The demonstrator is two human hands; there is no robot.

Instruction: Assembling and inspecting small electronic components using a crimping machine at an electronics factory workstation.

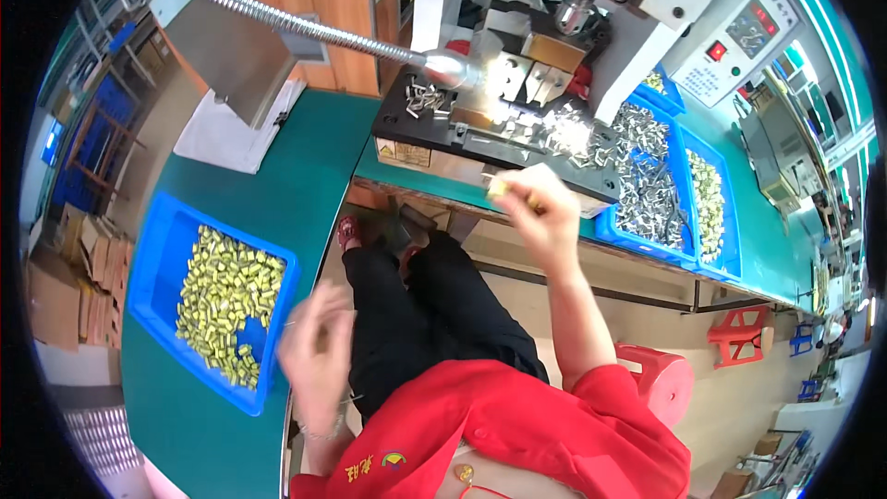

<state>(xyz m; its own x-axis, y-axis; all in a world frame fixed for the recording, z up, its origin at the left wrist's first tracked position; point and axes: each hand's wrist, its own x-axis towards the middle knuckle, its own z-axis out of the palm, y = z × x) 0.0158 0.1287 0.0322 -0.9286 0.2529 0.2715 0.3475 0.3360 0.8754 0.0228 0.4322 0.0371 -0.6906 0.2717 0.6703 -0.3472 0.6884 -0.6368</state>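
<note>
My right hand [551, 214] is raised in front of the press's black base [527, 150]. Between its thumb and fingers it pinches a small yellow metal piece [498, 188], apparently with a thin silvery bit at its tip. My left hand [319, 342] hangs beside the right wall of a blue tray [290, 279]; it is smeared by motion, so its fingers cannot be made out. Many small yellow-and-silver pieces [226, 291] lie heaped in that tray. Loose silvery metal pins [425, 99] are scattered on the base, and more gather under the bright light near the press tool [545, 83].
A flexible metal lamp [453, 67] reaches over the press. Right of it, one blue tray holds silvery pins [647, 180] and another yellow pieces [707, 203]. A control box [735, 37] stands beyond. White sheets [226, 139] lie on the green table; a red stool [661, 383] stands at my right.
</note>
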